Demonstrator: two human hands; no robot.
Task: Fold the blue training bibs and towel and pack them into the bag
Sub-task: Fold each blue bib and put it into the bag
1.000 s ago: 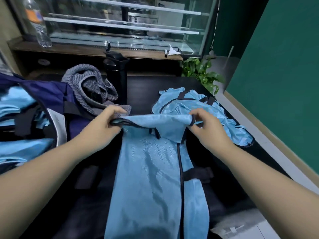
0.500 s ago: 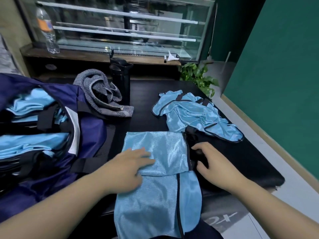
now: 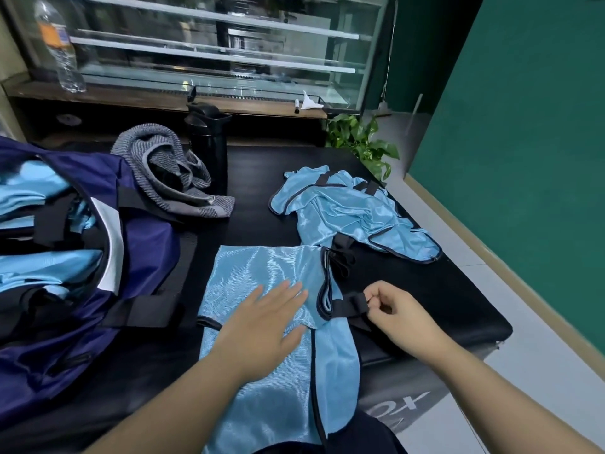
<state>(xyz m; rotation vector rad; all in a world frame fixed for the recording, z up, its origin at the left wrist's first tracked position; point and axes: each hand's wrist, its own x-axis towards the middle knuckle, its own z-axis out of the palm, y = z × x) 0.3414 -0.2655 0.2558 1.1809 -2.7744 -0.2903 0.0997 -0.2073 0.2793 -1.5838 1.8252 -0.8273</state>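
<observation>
Near bib (image 3: 262, 276): thin blue mesh cloth, satin sheen, dark woven edging; black strap (image 3: 348, 305) matt fabric. Far bib (image 3: 350, 214): same shiny cloth, creased. Towel (image 3: 170, 172): grey knit, coarse ribbed texture, matt. Bag (image 3: 144, 244): navy synthetic fabric, slight sheen, matt black webbing. Table top (image 3: 425, 290): black, matt, finely textured. Flask (image 3: 209, 152): black, semi-gloss plastic look. Water bottle (image 3: 60, 50): clear plastic. Display case (image 3: 229, 54): glass, reflective.

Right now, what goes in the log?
left hand presses shiny blue bib | right hand pinches black strap | navy bag open
</observation>
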